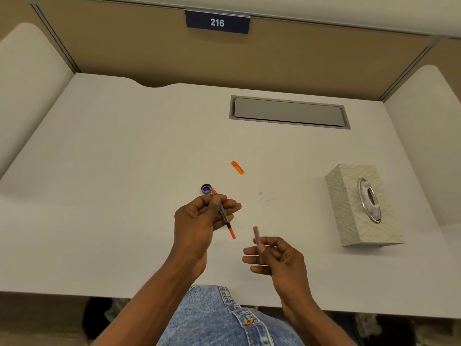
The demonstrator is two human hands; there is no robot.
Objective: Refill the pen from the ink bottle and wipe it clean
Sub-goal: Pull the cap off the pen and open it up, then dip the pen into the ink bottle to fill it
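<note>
Now pinching slim orange-tipped pen core [228, 224] in left grip [199, 221] just beside small open violet-ink bottle [206, 189], clasping smoky orange-ended plastic barrel [256, 234] in right grip [277, 258].

Pen core [225, 218]: slim dark tube with orange ends, pinched between the thumb and fingers of the left hand [199, 218], slanting, its near orange tip toward the right hand [274, 255] but apart from it.
Pen barrel [257, 237]: greyish tube with an orange far end, gripped in the right hand, pointing away from the person.
Pen cap [237, 167]: orange, lying flat, beyond both hands.
Ink bottle [206, 189]: small, round, open, purple-blue inside, just beyond the left hand's fingertips.
Tissue box [359, 203]: pale, patterned, well right of the right hand.
</note>
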